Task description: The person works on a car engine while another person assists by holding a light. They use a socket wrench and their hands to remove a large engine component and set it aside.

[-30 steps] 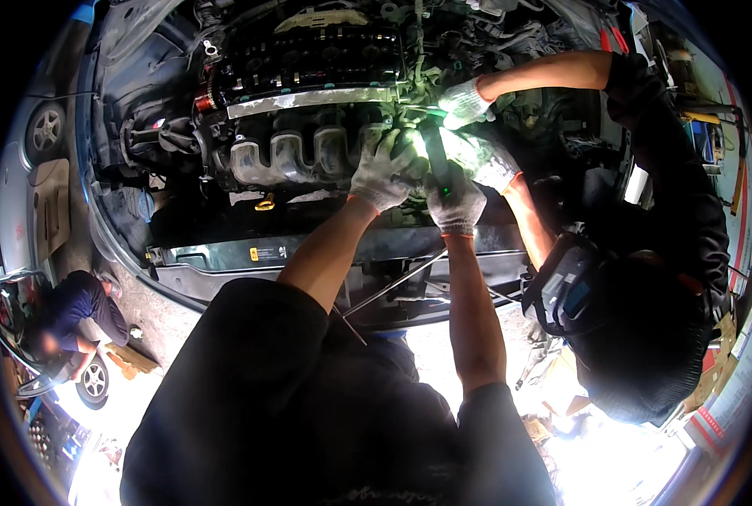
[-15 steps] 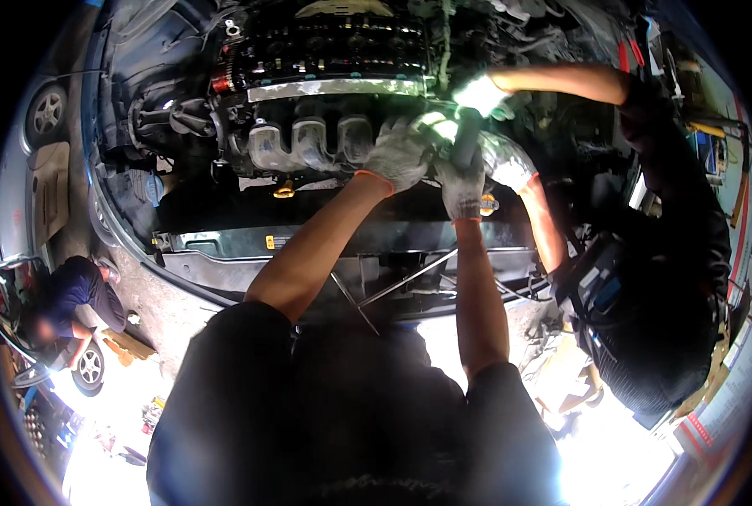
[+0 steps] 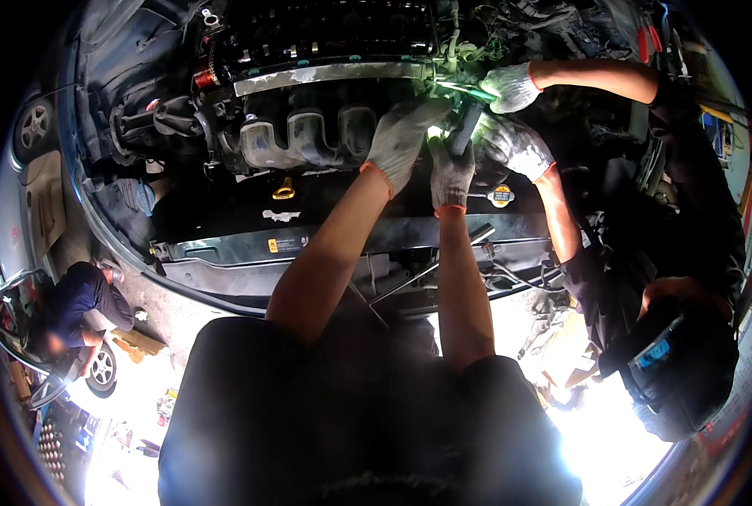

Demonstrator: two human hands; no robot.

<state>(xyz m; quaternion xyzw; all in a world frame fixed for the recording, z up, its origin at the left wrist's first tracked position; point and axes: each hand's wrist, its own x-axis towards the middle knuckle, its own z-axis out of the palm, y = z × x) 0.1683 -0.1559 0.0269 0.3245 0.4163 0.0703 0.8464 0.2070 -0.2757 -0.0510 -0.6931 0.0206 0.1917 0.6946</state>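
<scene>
My left hand (image 3: 399, 145), in a grey work glove with an orange cuff, reaches past the right end of the intake manifold (image 3: 307, 139). Its fingers are pressed together at the lit spot; whatever they hold is hidden. My right hand (image 3: 452, 179), gloved alike, is closed around a dark, bar-shaped work light (image 3: 466, 126), which stands tilted up from the fist with glare on both sides. Close by on the right, a co-worker's gloved upper hand (image 3: 511, 88) holds a thin tool with a green handle (image 3: 472, 91). The co-worker's lower gloved hand (image 3: 517, 147) is beside the light.
The opened engine (image 3: 334, 38) shows its camshafts at the top. A yellow dipstick handle (image 3: 284, 189) and a radiator cap (image 3: 500, 196) sit near the front panel (image 3: 334, 242). The co-worker (image 3: 679, 363) leans in from the right. Another person (image 3: 89, 308) crouches at far left.
The co-worker's upper hand has shifted right and the green-handled tool now shows. My left hand has moved slightly up and right. The co-worker's head has moved down and right.
</scene>
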